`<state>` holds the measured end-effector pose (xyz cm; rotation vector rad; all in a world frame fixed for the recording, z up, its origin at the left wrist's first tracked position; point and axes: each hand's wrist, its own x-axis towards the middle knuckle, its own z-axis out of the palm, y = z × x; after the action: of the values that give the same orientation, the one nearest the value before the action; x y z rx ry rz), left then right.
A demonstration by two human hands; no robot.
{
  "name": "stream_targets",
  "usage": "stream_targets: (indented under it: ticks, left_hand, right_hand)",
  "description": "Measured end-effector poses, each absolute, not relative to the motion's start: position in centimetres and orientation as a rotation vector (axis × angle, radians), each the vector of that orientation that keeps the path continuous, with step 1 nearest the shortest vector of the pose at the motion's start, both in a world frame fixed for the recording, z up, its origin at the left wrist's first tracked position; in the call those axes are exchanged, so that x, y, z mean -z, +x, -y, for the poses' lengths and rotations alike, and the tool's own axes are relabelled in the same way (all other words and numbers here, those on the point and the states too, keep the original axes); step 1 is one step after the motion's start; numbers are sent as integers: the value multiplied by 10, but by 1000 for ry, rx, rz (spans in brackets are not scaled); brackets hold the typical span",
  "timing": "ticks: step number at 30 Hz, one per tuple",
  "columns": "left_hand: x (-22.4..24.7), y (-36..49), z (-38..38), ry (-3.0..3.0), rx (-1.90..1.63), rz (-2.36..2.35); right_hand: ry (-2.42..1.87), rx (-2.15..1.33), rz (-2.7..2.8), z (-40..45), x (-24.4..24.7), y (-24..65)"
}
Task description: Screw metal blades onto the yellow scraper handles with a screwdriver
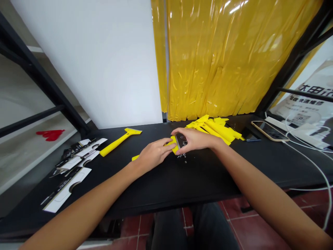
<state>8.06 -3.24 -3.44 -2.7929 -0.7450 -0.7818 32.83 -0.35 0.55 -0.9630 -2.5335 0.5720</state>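
My left hand (pixel 154 154) is closed around the handle of a yellow scraper (pixel 172 142), its head pointing right. The handle's end pokes out below the palm. My right hand (pixel 196 139) grips the scraper's head from the far side, with thumb and fingers at the two ends of the metal edge. Several tiny silvery screws or nuts (pixel 183 143) lie on the black table just under and behind the right hand. A second yellow scraper (pixel 116 141) rests to the left, apart from both hands. Behind my right hand is a pile of yellow scraper parts (pixel 215 127).
Black-and-white die-cut cards (pixel 78 159) lie in a loose stack at the left of the black table (pixel 166 191). On the right are a phone (pixel 269 131) with a white cable, a dark phone (pixel 251 134) and a power strip (pixel 296 130). A yellow plastic curtain (pixel 221 62) hangs behind.
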Motion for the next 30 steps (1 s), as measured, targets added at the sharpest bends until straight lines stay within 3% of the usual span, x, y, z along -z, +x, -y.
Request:
stream_targets:
  ticks: [18, 30]
  left_hand:
    - [36, 84, 39, -2847, 730, 1168]
    - [30, 84, 42, -2837, 656, 990]
  right_hand:
    - [-924, -352, 2662, 9, 4, 321]
    - [-906, -429, 2639, 14, -4, 322]
